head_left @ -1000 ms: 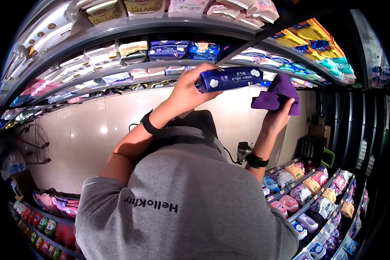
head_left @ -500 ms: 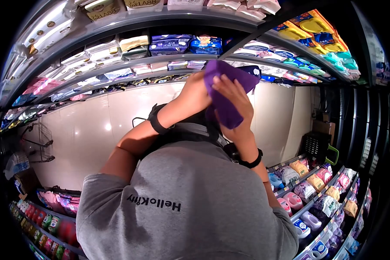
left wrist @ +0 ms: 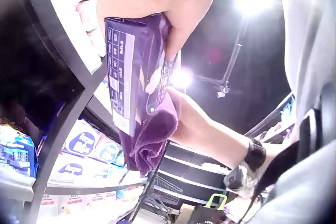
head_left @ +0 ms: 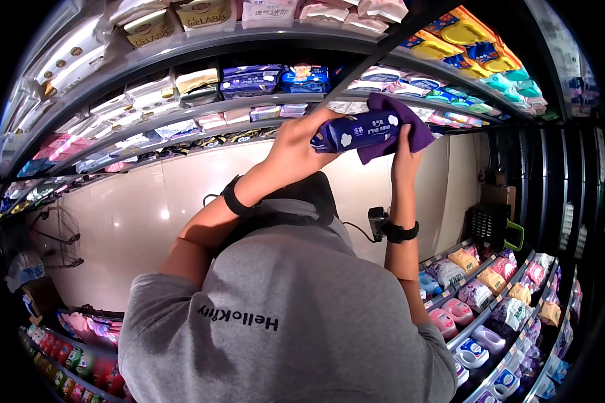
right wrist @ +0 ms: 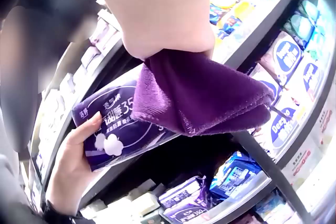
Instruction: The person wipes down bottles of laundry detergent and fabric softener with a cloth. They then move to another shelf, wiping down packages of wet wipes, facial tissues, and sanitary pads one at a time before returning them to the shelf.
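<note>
My left hand [head_left: 294, 142] grips one end of a dark blue-purple pack of sanitary pads [head_left: 357, 133], held in the air before the shelves. In the left wrist view the thumb lies along one face of the pack [left wrist: 126, 66]. A purple cloth [head_left: 420, 136] is in my right hand [head_left: 403, 164], draped over the pack's other end. The right wrist view shows the folded cloth [right wrist: 205, 95] hanging from the right hand across the pack's printed front [right wrist: 113, 129]. Most of the right fingers are hidden behind the cloth there.
Ahead, curved shelves carry similar purple packs [head_left: 251, 80], a blue pack [head_left: 304, 78] and white-and-blue packs [right wrist: 286, 53]. Detergent bottles [head_left: 472, 352] stand on shelves at the lower right. A black basket [head_left: 487, 225] and a wire cart [head_left: 59, 235] are on the floor.
The right hand with the cloth came from the right onto the pack, crossed over it near the left hand, then moved back to its right end. The left hand keeps its grip.
</note>
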Demonstrator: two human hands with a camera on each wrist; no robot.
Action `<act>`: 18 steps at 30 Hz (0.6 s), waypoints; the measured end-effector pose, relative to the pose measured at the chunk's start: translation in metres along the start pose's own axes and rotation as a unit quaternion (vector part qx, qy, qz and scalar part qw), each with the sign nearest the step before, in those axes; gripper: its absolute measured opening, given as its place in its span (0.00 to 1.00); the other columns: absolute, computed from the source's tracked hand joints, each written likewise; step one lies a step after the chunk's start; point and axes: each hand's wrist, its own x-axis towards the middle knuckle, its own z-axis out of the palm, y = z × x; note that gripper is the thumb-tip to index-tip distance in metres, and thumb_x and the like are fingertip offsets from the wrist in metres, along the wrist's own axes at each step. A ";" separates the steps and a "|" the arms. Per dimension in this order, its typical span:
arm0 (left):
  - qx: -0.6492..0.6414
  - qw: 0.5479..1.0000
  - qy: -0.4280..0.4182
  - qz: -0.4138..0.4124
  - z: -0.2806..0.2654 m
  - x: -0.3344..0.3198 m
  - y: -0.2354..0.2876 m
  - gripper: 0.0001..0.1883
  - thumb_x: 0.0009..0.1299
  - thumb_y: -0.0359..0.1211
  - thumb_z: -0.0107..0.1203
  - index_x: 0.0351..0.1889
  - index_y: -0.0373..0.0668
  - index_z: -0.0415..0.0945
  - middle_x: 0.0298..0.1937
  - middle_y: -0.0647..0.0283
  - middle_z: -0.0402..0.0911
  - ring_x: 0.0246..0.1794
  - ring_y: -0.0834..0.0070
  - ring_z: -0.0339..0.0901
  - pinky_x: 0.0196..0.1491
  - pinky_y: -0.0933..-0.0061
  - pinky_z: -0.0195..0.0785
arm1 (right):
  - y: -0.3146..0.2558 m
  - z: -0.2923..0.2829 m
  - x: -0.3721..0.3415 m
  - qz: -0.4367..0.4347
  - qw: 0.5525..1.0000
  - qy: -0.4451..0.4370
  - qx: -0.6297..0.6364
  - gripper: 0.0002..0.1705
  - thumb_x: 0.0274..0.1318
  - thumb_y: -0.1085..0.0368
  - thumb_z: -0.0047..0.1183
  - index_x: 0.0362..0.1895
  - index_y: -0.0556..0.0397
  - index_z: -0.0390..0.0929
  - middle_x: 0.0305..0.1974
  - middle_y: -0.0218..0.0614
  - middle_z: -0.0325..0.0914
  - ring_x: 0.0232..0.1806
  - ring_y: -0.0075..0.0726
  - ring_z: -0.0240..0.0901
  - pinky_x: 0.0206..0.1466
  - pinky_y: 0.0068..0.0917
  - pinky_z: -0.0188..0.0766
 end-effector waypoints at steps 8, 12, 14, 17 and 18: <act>-0.246 0.928 -0.013 -0.278 -0.031 0.001 -0.034 0.19 0.55 0.32 0.62 0.43 0.38 0.70 0.36 0.66 0.77 0.36 0.82 0.72 0.42 0.79 0.65 | 0.063 0.023 -0.018 0.399 0.862 -0.101 0.297 0.36 0.58 0.39 0.33 0.56 0.59 0.58 0.49 0.42 0.68 0.48 0.33 0.68 0.50 0.29 0.67; -0.290 0.895 0.043 -0.335 -0.050 -0.005 -0.063 0.21 0.58 0.31 0.59 0.49 0.37 0.68 0.40 0.65 0.77 0.40 0.80 0.73 0.45 0.78 0.65 | 0.056 0.050 -0.025 0.404 0.867 -0.164 0.240 0.30 0.57 0.51 0.45 0.58 0.56 0.57 0.52 0.38 0.65 0.52 0.32 0.64 0.53 0.27 0.62; -0.263 0.902 0.058 -0.336 -0.060 -0.011 -0.064 0.23 0.59 0.33 0.58 0.51 0.37 0.66 0.42 0.63 0.76 0.42 0.80 0.72 0.45 0.79 0.65 | 0.058 0.063 -0.021 0.402 0.865 -0.199 0.224 0.30 0.54 0.59 0.51 0.58 0.58 0.57 0.52 0.37 0.65 0.52 0.31 0.64 0.54 0.25 0.61; -0.309 0.875 0.117 -0.354 -0.070 -0.018 -0.072 0.23 0.60 0.36 0.56 0.51 0.37 0.65 0.44 0.62 0.75 0.42 0.80 0.72 0.44 0.79 0.66 | 0.058 0.083 -0.013 0.401 0.855 -0.230 0.237 0.28 0.54 0.60 0.51 0.56 0.59 0.59 0.50 0.36 0.67 0.51 0.30 0.65 0.54 0.26 0.61; -0.333 0.862 0.137 -0.356 -0.073 -0.020 -0.074 0.25 0.61 0.38 0.55 0.54 0.37 0.62 0.45 0.62 0.74 0.42 0.79 0.72 0.44 0.80 0.66 | 0.068 0.087 -0.010 0.415 0.847 -0.223 0.247 0.26 0.54 0.61 0.51 0.55 0.58 0.61 0.49 0.36 0.68 0.50 0.30 0.65 0.52 0.26 0.62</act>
